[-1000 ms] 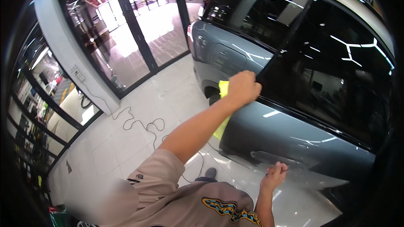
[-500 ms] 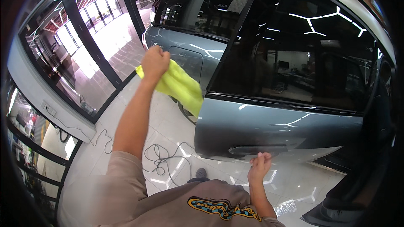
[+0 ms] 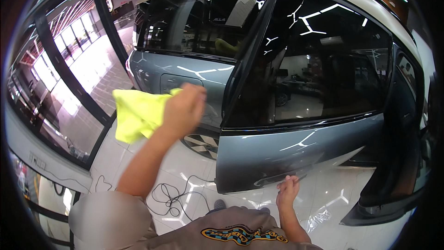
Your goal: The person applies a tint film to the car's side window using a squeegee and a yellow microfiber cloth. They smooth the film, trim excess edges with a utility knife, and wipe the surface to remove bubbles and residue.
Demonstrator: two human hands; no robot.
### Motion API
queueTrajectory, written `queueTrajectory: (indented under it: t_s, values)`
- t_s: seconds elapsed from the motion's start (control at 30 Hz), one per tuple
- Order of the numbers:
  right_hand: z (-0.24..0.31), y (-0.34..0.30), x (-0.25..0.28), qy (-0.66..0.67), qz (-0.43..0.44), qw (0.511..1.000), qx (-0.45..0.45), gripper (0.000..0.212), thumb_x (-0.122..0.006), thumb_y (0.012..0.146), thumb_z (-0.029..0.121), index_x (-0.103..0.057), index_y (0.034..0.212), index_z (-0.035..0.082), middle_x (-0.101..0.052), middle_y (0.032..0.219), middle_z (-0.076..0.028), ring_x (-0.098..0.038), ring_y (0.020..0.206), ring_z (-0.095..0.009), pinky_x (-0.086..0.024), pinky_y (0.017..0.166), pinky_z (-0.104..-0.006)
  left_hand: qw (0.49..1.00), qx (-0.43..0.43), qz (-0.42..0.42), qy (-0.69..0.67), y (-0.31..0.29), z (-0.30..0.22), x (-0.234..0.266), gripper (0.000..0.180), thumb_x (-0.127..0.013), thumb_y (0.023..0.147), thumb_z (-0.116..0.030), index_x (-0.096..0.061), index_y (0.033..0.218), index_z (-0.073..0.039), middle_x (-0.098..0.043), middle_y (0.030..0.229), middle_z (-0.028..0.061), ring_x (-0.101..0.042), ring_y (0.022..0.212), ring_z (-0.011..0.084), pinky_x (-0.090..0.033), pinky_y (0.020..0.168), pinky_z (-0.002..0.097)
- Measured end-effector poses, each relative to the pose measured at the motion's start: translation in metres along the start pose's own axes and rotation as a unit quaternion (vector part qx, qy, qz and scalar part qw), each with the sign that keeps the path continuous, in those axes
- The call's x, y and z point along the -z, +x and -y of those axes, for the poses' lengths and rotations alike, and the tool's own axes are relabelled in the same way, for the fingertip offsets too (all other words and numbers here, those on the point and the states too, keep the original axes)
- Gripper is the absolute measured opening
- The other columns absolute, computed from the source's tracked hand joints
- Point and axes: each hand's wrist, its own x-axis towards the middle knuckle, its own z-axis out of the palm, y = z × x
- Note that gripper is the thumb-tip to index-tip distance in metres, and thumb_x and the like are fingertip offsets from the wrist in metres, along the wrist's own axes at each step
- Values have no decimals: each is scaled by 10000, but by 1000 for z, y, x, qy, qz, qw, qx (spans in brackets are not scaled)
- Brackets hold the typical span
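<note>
A bright yellow-green cloth (image 3: pixel 138 115) hangs out to the left of my left hand (image 3: pixel 184 111), which is closed on part of it and slightly blurred. That hand is raised in front of the rear side of a grey-blue car (image 3: pixel 185 67). Lower right, my right hand (image 3: pixel 288 190) has its fingers bunched together at the door handle (image 3: pixel 273 181) of the opened car door (image 3: pixel 259 153). Whether those fingers grip the handle or anything else I cannot make out. The door's dark window (image 3: pixel 323 74) reflects ceiling lights.
A wheel (image 3: pixel 202 146) shows below the car body. On the shiny tiled floor lies a looped dark cable (image 3: pixel 171 199), close to my shoe (image 3: pixel 219 203). Dark-framed glass doors (image 3: pixel 69 69) stand at the left, above a pale ledge with sockets (image 3: pixel 37 159).
My left hand has come down and slightly right; the cloth has swung from its right side to its left. My right hand stays near the handle. The view has shifted.
</note>
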Motion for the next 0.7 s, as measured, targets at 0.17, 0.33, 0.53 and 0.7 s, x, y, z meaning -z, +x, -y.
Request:
queueTrajectory:
  t_s: [0.17,0.33,0.53,0.7]
  values:
    - [-9,0,1,20,-5,1000,1,123,-631,917,133,-509,925,136,-398,586,53,-317,420,-62,-412,517,-281,995,-84,-37,29,1,-36,-47,209,-744,800,-87,-632,964,-21,-646,914,96,-641,670,262,-511,581,329]
    - [-10,3,6,21,18,1000,-13,131,-625,917,116,-494,928,119,-409,600,44,-344,451,-61,-408,519,-278,992,-74,-61,82,8,-51,-59,167,-734,808,-81,-634,927,-21,-637,908,88,-633,648,259,-494,560,327]
    - [-7,2,7,34,54,997,-37,156,-628,927,97,-473,940,101,-417,624,46,-336,469,-40,-426,527,-271,984,-67,-22,161,13,-58,-51,105,-691,811,-59,-609,871,-31,-577,807,94,-590,584,277,-472,526,356]
    - [-5,4,13,41,72,996,-41,157,-631,925,105,-475,939,102,-418,618,49,-342,467,-41,-429,529,-270,969,-83,-31,229,37,-42,-34,117,-666,803,-57,-551,818,-38,-548,776,126,-583,574,320,-466,506,399]
